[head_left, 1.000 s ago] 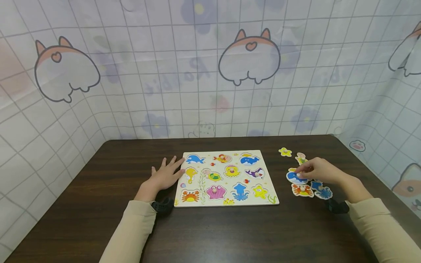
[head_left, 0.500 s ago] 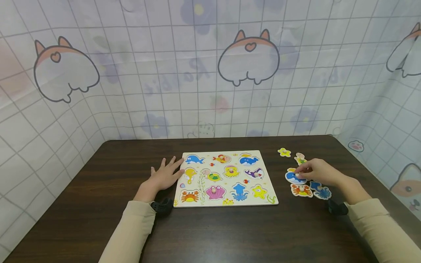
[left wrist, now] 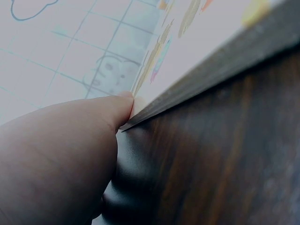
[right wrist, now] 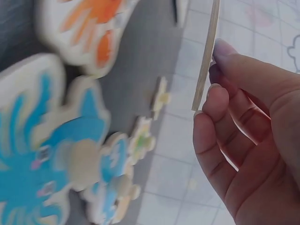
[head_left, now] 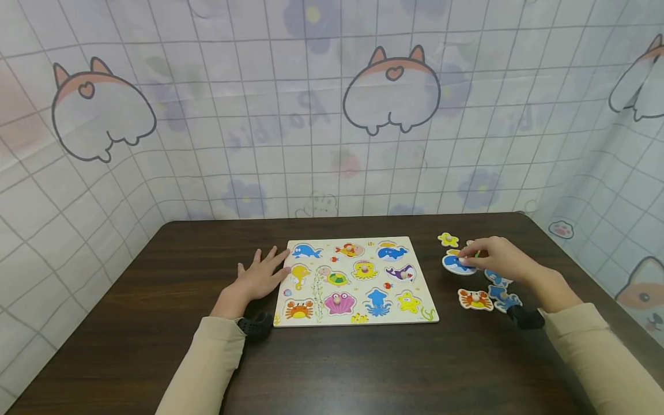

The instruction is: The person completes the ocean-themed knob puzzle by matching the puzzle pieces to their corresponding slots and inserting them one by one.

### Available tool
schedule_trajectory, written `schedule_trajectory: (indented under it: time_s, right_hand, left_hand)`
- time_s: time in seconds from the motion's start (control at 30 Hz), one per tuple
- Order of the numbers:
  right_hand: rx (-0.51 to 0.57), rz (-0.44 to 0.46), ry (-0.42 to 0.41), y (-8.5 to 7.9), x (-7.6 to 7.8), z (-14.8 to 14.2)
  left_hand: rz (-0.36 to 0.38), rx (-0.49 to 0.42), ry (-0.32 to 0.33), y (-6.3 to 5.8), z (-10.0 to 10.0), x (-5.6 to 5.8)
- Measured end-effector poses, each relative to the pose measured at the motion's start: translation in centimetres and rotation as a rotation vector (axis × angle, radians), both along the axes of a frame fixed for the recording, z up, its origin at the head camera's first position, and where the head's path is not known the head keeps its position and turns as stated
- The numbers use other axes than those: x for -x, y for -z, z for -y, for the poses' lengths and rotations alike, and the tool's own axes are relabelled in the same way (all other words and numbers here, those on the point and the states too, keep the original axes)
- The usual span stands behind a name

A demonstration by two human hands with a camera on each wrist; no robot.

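In the head view, my right hand (head_left: 500, 259) pinches a blue whale puzzle piece (head_left: 456, 264) by its knob, raised off the table. The right wrist view shows this whale piece (right wrist: 206, 65) edge-on at the fingertips. Below it lie a red crab piece (head_left: 475, 300), a blue squid piece (head_left: 503, 298) and another blue piece (head_left: 498, 278), partly covered by the hand. My left hand (head_left: 259, 281) rests with spread fingers on the left edge of the cream sea-animal puzzle board (head_left: 370, 260); its thumb (left wrist: 123, 110) touches the board's side in the left wrist view.
A yellow star piece (head_left: 448, 240) lies at the back right, beside a piece mostly hidden by the right hand. Several knobbed pieces, such as the pink shell (head_left: 339, 304), sit in the board. A printed curtain (head_left: 290, 161) stands behind the dark wooden table (head_left: 332, 369).
My right hand has lifted the whale piece and moved it away from the crab piece, slightly back and left. A blue piece underneath now shows. The left hand stays on the board.
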State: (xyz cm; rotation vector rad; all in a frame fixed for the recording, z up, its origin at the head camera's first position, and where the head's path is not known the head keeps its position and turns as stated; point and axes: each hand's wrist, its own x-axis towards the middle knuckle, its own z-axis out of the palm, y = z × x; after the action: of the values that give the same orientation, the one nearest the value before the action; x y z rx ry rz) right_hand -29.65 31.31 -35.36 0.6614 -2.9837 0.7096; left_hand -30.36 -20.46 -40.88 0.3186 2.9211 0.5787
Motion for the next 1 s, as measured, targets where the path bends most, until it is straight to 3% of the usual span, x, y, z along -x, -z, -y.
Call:
schedule_trajectory:
  time_s: [0.23,0.53,1.0]
  right_hand:
    - [0.013,-0.047,-0.009,-0.8,0.6,1.1]
    - [0.031,-0.041,-0.073,-0.4,1.9,3.0]
    - [0.087,-0.083,-0.095,0.3,3.7,5.9]
  left_hand:
    - [0.000,-0.004,0.000,-0.1,0.0,0.0]
    - [0.000,-0.002,0.009,0.0,0.0,0.0]
    - [0.002,-0.006,0.007,0.0,0.1,0.1]
